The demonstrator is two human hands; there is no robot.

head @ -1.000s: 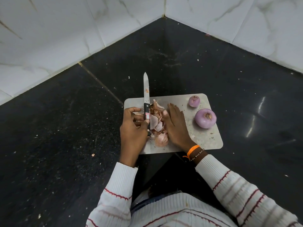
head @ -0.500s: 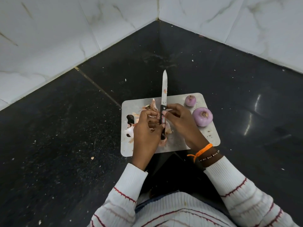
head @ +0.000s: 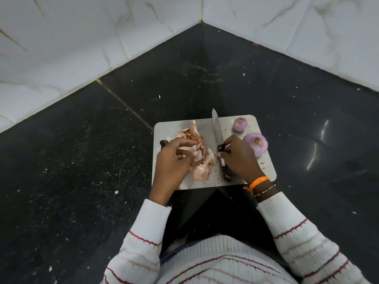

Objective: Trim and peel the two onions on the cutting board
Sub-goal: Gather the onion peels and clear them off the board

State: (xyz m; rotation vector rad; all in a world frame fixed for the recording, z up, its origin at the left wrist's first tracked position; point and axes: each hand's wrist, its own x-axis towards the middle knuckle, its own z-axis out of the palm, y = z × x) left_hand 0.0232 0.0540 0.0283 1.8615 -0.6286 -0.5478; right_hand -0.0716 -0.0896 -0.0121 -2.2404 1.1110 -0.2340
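Two peeled purple onions sit on the pale cutting board (head: 264, 173): the small onion (head: 240, 124) at the far right corner, the large onion (head: 257, 144) just nearer, trimmed top up. Papery peels (head: 200, 158) are heaped on the board's left half.

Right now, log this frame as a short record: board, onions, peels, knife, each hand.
board: pale cutting board on a dark floor
onions: two, peeled, at the board's far right; small onion, large onion
peels: heap of skins on the board's left half
knife: knife flat on the board, tip pointing away
right hand: right hand grips the knife handle
left hand: left hand over the skins, fingers loosely curled
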